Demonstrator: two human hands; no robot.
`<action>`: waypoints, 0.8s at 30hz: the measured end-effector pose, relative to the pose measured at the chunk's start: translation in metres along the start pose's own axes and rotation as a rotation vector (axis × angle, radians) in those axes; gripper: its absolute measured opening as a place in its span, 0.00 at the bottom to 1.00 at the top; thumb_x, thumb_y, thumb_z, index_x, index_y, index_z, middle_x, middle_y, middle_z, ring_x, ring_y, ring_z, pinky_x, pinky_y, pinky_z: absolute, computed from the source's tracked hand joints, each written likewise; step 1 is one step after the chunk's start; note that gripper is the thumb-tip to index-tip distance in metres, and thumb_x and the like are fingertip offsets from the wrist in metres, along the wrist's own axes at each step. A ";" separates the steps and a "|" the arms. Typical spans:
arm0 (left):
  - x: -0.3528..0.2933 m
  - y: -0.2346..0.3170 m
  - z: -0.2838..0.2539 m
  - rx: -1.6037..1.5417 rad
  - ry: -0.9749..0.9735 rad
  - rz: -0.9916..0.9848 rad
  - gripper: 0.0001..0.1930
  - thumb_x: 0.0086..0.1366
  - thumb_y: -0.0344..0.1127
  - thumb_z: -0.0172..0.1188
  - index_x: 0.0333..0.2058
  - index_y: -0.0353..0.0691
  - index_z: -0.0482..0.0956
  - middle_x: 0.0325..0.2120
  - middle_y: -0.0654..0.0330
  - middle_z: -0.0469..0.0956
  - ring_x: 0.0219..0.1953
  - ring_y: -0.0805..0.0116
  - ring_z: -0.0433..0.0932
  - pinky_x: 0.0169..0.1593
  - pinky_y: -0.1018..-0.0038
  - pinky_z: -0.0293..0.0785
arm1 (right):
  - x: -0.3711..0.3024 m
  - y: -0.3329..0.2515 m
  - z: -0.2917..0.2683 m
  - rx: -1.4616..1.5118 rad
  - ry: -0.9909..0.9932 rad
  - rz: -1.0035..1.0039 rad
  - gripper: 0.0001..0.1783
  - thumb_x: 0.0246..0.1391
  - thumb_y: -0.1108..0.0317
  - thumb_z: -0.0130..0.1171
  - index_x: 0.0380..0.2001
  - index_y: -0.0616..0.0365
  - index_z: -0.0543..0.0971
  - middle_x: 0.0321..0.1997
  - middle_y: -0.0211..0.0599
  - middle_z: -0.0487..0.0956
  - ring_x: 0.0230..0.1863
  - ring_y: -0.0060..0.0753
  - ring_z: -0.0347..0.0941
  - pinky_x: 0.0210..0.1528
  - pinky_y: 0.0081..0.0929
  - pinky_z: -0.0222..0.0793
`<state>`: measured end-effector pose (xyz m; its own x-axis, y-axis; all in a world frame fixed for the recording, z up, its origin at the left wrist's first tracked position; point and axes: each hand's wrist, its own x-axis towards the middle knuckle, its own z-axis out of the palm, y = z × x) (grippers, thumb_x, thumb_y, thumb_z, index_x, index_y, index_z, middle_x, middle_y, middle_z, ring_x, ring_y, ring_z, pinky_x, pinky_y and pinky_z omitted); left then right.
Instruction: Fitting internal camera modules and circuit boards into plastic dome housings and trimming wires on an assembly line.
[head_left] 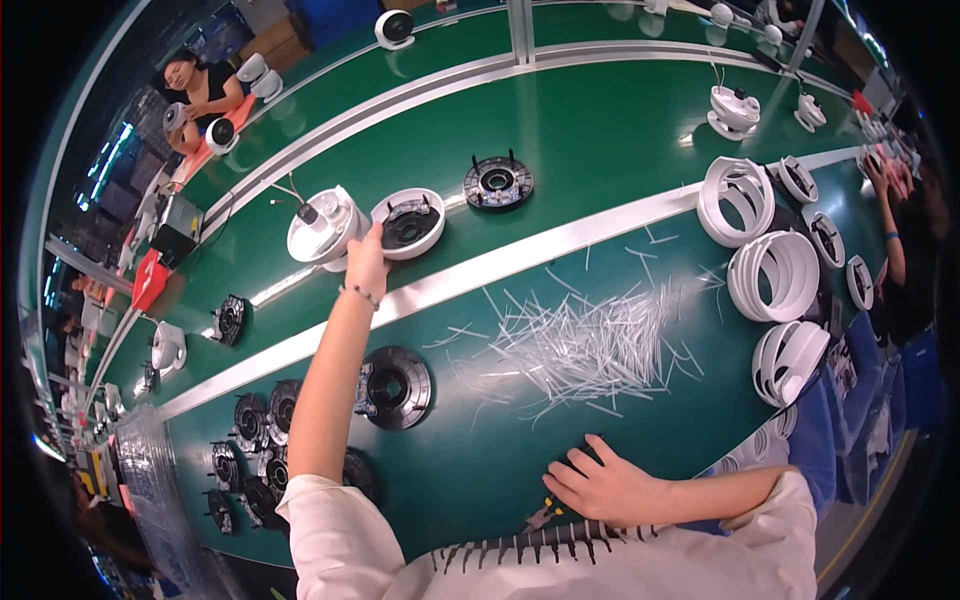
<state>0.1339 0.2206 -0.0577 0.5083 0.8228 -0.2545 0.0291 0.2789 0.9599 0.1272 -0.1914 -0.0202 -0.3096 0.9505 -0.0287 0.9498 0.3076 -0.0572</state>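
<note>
White shell (424, 249) beside left hand (367, 260) holds black disc (408, 231)

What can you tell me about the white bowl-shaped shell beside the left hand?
The white shell is round, shallow and smooth, seemingly plastic, and lies on the green bench with its open side facing the camera. Inside sits a dark round part, with small bluish-silver pieces toward its far side. The left hand is at the shell's left edge, by a white housing; whether the fingers grip the shell is unclear.
</note>
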 end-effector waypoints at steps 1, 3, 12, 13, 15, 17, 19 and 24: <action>-0.010 -0.006 0.016 0.203 0.103 0.276 0.29 0.57 0.41 0.53 0.46 0.22 0.54 0.41 0.46 0.65 0.44 0.57 0.68 0.47 0.63 0.63 | -0.005 0.004 0.003 0.053 0.006 0.007 0.29 0.32 0.64 0.56 0.44 0.63 0.70 0.45 0.41 0.66 0.42 0.41 0.62 0.47 0.45 0.58; -0.067 -0.019 0.069 0.844 0.071 0.657 0.42 0.52 0.40 0.56 0.54 0.21 0.39 0.55 0.31 0.43 0.60 0.44 0.41 0.61 0.63 0.38 | -0.020 0.012 0.026 0.203 0.176 0.062 0.29 0.30 0.65 0.56 0.42 0.65 0.70 0.41 0.41 0.68 0.41 0.39 0.62 0.44 0.38 0.60; 0.002 -0.045 0.177 1.791 -0.065 0.990 0.18 0.57 0.32 0.42 0.46 0.38 0.67 0.47 0.52 0.67 0.55 0.59 0.59 0.58 0.47 0.42 | -0.024 0.004 0.033 0.432 0.890 0.490 0.28 0.21 0.64 0.62 0.33 0.66 0.74 0.32 0.43 0.74 0.28 0.41 0.69 0.32 0.29 0.68; 0.004 -0.044 0.189 1.738 -0.133 0.956 0.14 0.57 0.33 0.43 0.39 0.41 0.74 0.39 0.55 0.73 0.49 0.61 0.67 0.56 0.44 0.41 | -0.032 -0.002 0.038 0.524 0.951 0.607 0.28 0.21 0.64 0.61 0.33 0.68 0.74 0.32 0.45 0.74 0.29 0.40 0.69 0.31 0.29 0.68; 0.011 -0.046 0.195 1.731 -0.135 1.078 0.11 0.57 0.33 0.45 0.28 0.43 0.79 0.25 0.59 0.77 0.34 0.64 0.76 0.54 0.44 0.44 | -0.039 -0.007 0.046 0.617 1.123 0.572 0.34 0.30 0.60 0.58 0.43 0.71 0.68 0.36 0.50 0.70 0.31 0.36 0.67 0.29 0.23 0.66; -0.008 -0.037 0.197 1.572 -0.226 1.077 0.08 0.52 0.28 0.47 0.28 0.40 0.75 0.25 0.58 0.76 0.33 0.66 0.76 0.53 0.47 0.52 | -0.051 -0.017 0.060 0.778 1.208 0.677 0.37 0.38 0.54 0.58 0.48 0.70 0.65 0.44 0.50 0.65 0.34 0.33 0.66 0.29 0.22 0.65; -0.042 -0.016 0.172 1.438 -0.342 1.106 0.06 0.49 0.28 0.51 0.28 0.37 0.73 0.26 0.55 0.75 0.32 0.60 0.75 0.47 0.57 0.62 | -0.045 -0.021 0.053 0.969 1.268 0.750 0.41 0.37 0.49 0.60 0.49 0.69 0.63 0.43 0.48 0.65 0.36 0.32 0.64 0.29 0.22 0.64; -0.153 0.043 0.039 1.156 -0.484 1.142 0.19 0.44 0.29 0.61 0.36 0.31 0.69 0.38 0.49 0.72 0.41 0.54 0.72 0.42 0.66 0.70 | -0.026 -0.005 0.031 1.571 1.343 0.586 0.39 0.30 0.51 0.65 0.45 0.62 0.65 0.38 0.44 0.65 0.35 0.35 0.65 0.27 0.27 0.64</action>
<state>0.0909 0.0880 0.0273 0.9036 0.0571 0.4245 -0.0557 -0.9670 0.2487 0.1291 -0.2193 -0.0504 0.8112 0.5642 0.1535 -0.1329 0.4335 -0.8913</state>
